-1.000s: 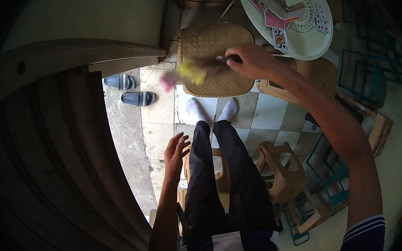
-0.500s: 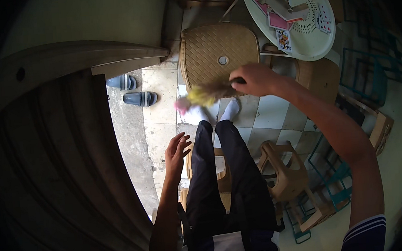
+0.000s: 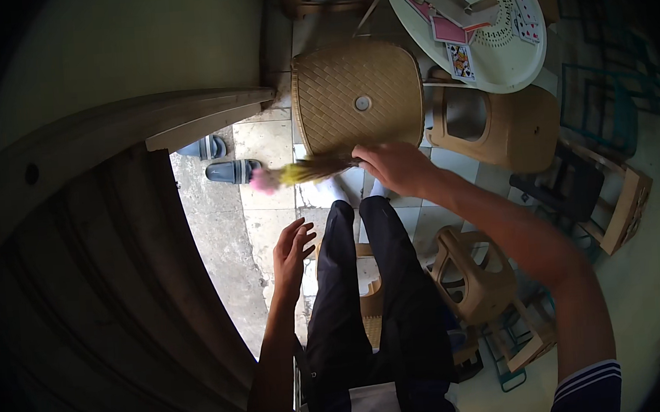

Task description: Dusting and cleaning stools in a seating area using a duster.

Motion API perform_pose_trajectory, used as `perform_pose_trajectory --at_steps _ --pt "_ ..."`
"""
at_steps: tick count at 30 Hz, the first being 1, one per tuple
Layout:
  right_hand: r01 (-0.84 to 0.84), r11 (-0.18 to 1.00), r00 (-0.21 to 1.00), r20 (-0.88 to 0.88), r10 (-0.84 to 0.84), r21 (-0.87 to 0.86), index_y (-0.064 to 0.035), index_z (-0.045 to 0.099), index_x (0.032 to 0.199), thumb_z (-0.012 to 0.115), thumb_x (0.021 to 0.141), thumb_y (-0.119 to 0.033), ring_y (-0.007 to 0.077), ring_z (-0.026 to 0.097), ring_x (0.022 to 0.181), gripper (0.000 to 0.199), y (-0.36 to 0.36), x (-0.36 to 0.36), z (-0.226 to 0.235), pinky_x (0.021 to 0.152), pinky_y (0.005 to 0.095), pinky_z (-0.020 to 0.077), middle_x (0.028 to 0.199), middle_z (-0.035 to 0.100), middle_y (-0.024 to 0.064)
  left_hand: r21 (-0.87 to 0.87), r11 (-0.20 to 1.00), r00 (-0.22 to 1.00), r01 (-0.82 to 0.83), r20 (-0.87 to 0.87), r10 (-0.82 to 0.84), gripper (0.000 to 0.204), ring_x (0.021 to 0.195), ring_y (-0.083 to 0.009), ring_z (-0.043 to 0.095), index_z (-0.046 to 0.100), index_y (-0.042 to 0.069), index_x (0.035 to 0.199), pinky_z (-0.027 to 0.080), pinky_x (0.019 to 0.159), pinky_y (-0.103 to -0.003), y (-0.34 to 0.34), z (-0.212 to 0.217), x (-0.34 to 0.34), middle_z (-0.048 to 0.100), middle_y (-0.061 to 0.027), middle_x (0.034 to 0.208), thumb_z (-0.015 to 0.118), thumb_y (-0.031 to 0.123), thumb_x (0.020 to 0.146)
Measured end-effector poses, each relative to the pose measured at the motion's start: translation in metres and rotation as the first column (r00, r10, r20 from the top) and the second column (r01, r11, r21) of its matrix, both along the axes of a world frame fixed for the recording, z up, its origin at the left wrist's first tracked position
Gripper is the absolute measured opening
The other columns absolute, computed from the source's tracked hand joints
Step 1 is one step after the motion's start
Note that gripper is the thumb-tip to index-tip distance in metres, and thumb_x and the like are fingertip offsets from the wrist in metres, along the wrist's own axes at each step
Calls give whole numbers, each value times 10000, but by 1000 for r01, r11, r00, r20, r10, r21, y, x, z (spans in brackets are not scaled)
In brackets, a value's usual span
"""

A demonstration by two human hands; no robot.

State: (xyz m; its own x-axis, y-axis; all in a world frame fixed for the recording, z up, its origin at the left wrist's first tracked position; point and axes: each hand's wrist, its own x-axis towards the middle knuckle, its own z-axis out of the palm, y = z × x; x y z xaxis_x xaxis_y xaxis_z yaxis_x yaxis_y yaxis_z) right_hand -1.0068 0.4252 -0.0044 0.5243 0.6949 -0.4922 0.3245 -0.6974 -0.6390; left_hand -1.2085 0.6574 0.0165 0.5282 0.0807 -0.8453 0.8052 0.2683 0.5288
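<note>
Sliding down from the seat of the brown woven-pattern plastic chair, where it was a second ago, the right hand now sits at the chair's front edge, fingers closed round the handle of a small duster. The duster's head — blurred, yellow with a pink tip — points left, just below the chair's front left corner (over pale floor tiles). The left hand has barely shifted: it hangs open and empty, fingers loosely spread, well below the chair beside the dark trousers.
</note>
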Motion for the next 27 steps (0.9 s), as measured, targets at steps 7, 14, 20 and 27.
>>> perform_pose_trajectory --at_steps 7,14,20,27 --pt "713 699 698 47 -715 49 27 428 1222 460 956 -101 486 590 953 297 -33 -108 -81 789 527 465 954 618 312 -5 997 997 76 -25 -76 504 1194 -275 593 485 22 1381 478 986 -408 0 -5 9 600 -158 1305 526 365 1015" --pt "982 -86 -61 -152 -986 166 51 566 906 406 929 -169 306 565 768 274 -4 -142 -122 744 404 445 786 594 161 40 996 996 86 -1 -86 504 1194 -278 596 480 14 1385 487 978 -408 -1 -10 17 602 -165 1302 520 359 1019" --pt "755 653 654 -125 -746 55 -9 545 853 497 945 -188 458 599 839 207 42 -185 -122 734 545 463 823 618 235 11 994 994 106 -7 -106 499 1177 -265 602 477 24 1391 483 972 -395 -23 -5 1 607 -146 1298 512 360 1023" --pt "986 103 108 -34 -994 130 14 572 928 447 951 -211 478 572 819 258 -3 -179 -130 721 513 440 801 602 253 -1 995 995 96 20 -96 505 1191 -269 597 477 23 1391 481 977 -397 -38 8 -13 608 -144 1301 515 364 1021"
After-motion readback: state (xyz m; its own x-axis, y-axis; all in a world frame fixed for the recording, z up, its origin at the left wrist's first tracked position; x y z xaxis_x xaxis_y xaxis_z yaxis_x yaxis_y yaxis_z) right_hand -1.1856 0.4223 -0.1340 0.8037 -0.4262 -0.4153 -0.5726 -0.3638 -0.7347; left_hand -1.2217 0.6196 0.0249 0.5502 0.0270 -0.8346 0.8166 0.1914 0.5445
